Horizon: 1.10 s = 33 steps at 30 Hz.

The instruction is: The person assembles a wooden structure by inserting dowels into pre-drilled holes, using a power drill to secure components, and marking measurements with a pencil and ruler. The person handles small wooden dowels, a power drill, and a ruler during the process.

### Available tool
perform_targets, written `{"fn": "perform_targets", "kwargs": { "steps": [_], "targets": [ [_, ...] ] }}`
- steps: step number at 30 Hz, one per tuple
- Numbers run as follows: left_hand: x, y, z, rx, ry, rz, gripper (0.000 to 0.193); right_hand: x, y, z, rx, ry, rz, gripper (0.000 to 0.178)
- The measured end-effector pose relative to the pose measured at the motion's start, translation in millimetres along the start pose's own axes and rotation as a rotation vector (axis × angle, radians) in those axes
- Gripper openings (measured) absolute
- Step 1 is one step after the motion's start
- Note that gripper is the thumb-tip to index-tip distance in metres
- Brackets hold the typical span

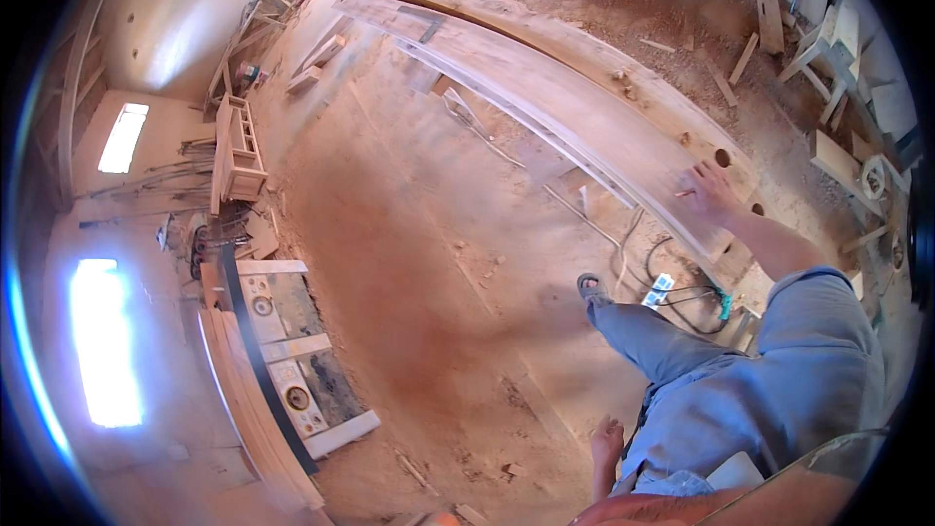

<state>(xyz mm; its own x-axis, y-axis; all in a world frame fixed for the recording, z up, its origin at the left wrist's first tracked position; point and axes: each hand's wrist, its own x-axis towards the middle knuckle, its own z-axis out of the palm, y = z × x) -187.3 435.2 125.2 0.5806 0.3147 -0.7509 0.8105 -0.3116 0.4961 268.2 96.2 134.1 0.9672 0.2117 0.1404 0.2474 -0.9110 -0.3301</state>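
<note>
A long, pale wooden board point(575, 102) runs from the far middle to the near right, raised off the ground. My right hand point(709, 193) lies on its near end with the fingers stretched forward. A small reddish stub shows beside the thumb; I cannot make out whether it is a pencil or a finger. Behind the board lies a rougher timber slab point(633, 88) with a round hole point(722, 158) near my hand. My left hand point(606, 440) hangs low beside my leg, its fingers curled and nothing visible in them. Farther along the board is a grey metal square point(421, 23).
A black cable point(682, 317) and a green tool or connector point(725, 304) lie near my sandalled foot point(590, 286). Offcuts point(769, 24) litter the far right. Stacked planks point(239, 380) and a wooden frame point(239, 151) stand left. Sawdust covers the floor point(409, 273).
</note>
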Motion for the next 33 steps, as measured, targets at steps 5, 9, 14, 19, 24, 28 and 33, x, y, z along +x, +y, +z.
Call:
{"fn": "perform_targets", "kwargs": {
  "steps": [5,9,14,19,24,28,33],
  "targets": [
    [92.0,12.6,-105.0,0.326,0.103,0.046,0.041,-3.7,15.9,23.2,-0.103,-0.007,-0.023,0.045],
    [219.2,35.8,-190.9,0.624,-0.049,0.225,0.028,-4.3,5.2,12.4,-0.070,-0.059,0.118,0.044],
    [359.3,264.9,-274.2,0.477,0.251,0.443,0.023,17.3,-23.9,26.0,-0.191,0.198,0.359,0.036],
    [469.7,489.4,-294.6,0.597,0.264,0.766,0.049,38.8,-38.9,32.0,-0.086,0.281,0.556,0.030],
    [595.3,665.4,-272.8,0.755,0.336,1.129,0.055,55.9,-48.7,38.3,-0.208,0.363,0.668,0.029],
    [744.9,760.4,-271.4,0.750,0.377,1.298,0.071,47.9,-27.0,52.1,-0.311,0.469,0.558,0.022],
    [822.2,831.4,-199.6,0.789,0.447,1.313,0.061,14.4,-21.5,62.7,-0.472,0.407,0.541,0.038]
  ]
}}
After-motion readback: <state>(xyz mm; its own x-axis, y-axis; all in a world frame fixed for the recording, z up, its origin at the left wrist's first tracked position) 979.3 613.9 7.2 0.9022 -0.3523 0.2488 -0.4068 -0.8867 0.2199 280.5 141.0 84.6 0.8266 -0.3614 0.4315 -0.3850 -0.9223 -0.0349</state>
